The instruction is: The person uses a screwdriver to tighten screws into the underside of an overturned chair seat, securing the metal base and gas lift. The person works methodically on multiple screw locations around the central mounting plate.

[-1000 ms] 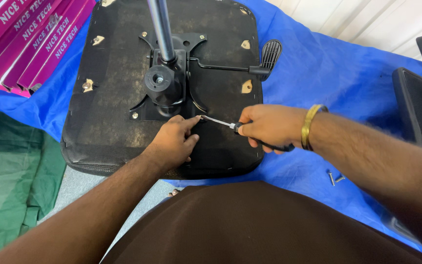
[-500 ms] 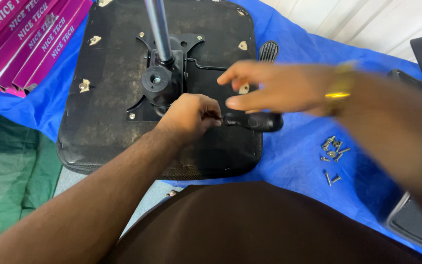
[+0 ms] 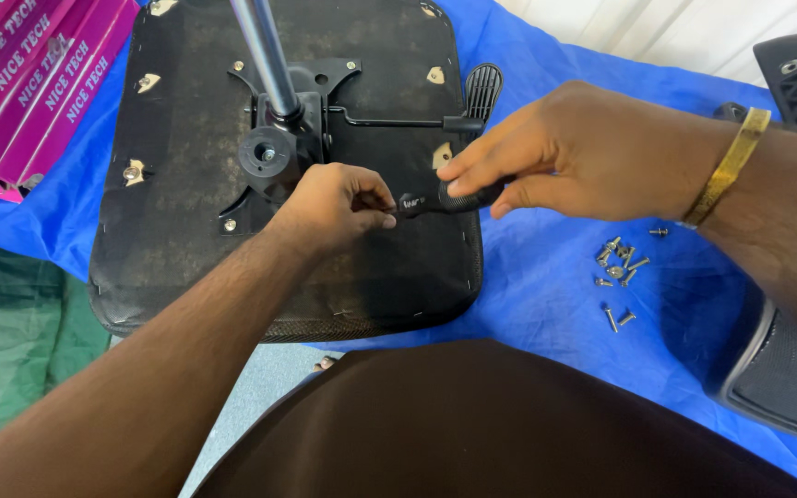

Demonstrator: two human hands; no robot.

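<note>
We note a screwdriver [image 3: 449, 198] with a black handle lying nearly level, handle to the right, shaft end to the left. The handle sits under the fingers of our right hand [image 3: 583, 152]; the shaft disappears into the pinched fingertips of our left hand [image 3: 334, 203], so the tip itself cannot be seen. The tool lies over the near right part of an overturned chair seat [image 3: 186, 249]: a black, roughly square pad, underside up, dusty, with small pale tags at several bolt points. A black metal mounting plate [image 3: 311, 92] is fixed at its middle, carrying a shiny steel column [image 3: 265, 55] and a side lever with a ribbed paddle [image 3: 481, 88].
</note>
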